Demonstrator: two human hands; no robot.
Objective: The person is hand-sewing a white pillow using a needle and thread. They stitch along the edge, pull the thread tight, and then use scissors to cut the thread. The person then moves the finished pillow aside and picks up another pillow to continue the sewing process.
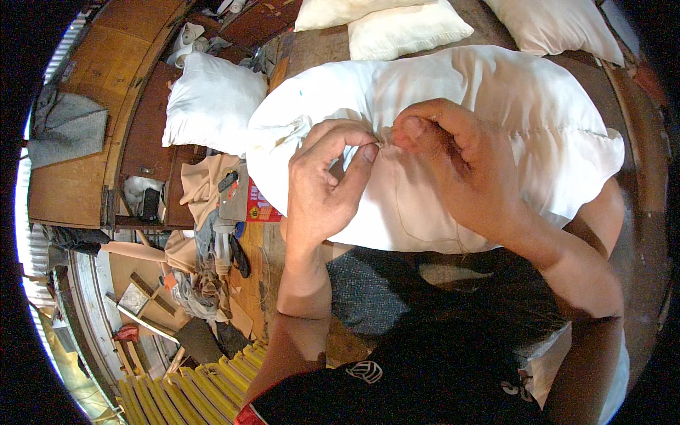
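Note:
Across my lap lies a large stuffed white pillow, with a gathered seam running lengthwise over its top. My left hand pinches the cloth at this seam between thumb and forefinger. Just to its right, my right hand is closed, its thumb and fingers pressed together at the seam. Whatever sits between those right fingertips is too small to make out. A thin loose thread trails down the pillow's front toward my lap.
Smaller white pillows lie around: one at the left, two at the far side and one at the far right. Left of me stand a wooden cabinet and heaped cloth. Yellow slats are at the lower left.

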